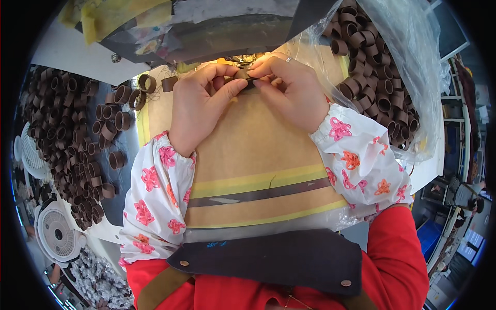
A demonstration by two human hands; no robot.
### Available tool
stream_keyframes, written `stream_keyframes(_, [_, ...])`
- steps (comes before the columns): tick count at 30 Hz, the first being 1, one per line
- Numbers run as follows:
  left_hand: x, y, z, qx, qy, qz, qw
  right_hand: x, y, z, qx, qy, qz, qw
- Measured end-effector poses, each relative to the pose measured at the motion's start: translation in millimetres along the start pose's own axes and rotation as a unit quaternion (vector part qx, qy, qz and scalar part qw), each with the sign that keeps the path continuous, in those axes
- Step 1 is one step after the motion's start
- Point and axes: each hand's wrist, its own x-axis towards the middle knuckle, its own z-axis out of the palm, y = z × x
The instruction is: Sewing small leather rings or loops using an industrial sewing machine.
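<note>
My left hand (pixel 199 106) and my right hand (pixel 292 90) meet at the far edge of a tan work surface (pixel 253 144), right under a sewing machine head (pixel 206 31). Between the fingertips of both hands sits a small dark brown strap loop (pixel 243 76), pinched from both sides. Most of the loop is hidden by my fingers. Both forearms wear white sleeve covers with pink and orange flower prints.
A big heap of finished brown loops (pixel 67 139) lies at my left, with a few loose ones (pixel 139 95) by the machine. A clear plastic bag (pixel 413 67) at the right holds more loops (pixel 377 77). Two white fans (pixel 59 232) stand low left.
</note>
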Motion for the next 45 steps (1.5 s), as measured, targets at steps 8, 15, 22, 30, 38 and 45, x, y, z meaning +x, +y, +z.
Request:
stream_keyframes(8, [6, 5, 5, 0.085, 0.025, -0.019, 0.996, 11, 4, 0, -0.095, 0.029, -0.090, 0.991])
stream_keyframes(15, [13, 5, 7, 0.082, 0.011, -0.067, 0.994, 16, 4, -1, -0.107, 0.035, -0.068, 0.991])
stream_keyframes(22, [12, 8, 4, 0.098, -0.005, -0.108, 0.989, 17, 7, 1, -0.127, 0.041, -0.081, 0.988])
stream_keyframes(30, [14, 8, 5, 0.096, -0.011, -0.081, 0.992, 18, -1, -2, -0.186, 0.040, -0.056, 0.980])
stream_keyframes(38, [13, 0, 1, 0.112, 0.003, -0.060, 0.992, 25, 1, 0, -0.207, 0.006, -0.068, 0.976])
stream_keyframes(45, [12, 4, 1, 0.115, -0.002, -0.073, 0.991, 23, 1, -1, -0.210, -0.015, -0.057, 0.976])
